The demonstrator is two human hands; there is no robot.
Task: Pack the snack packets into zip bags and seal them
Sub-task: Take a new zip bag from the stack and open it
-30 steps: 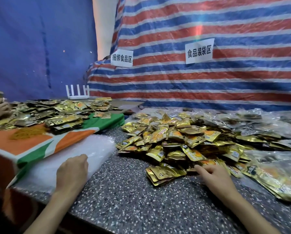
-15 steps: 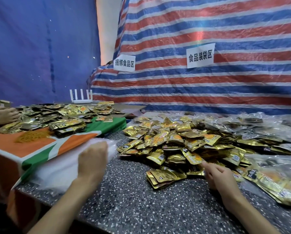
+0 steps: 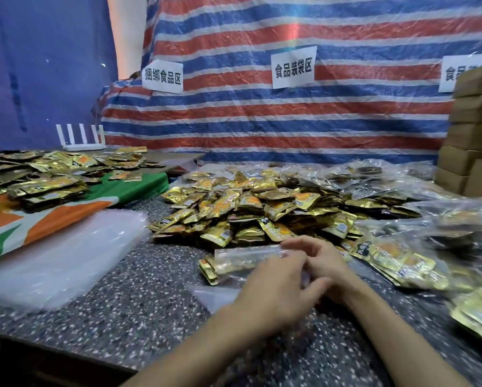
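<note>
Left hand, right hand: grip clamped on clear plastic zip bag; spread mouth toward gold foil snack packets at 12 o'clock.

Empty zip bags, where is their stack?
Head view, left side: the stack lies on the speckled table, between the orange-green cloth and the snack packet pile.

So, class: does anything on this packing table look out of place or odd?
Only the white router at the back of the left table, odd among snack packets. The left hand and right hand hold a clear zip bag; nothing looks spilled or torn.
</note>
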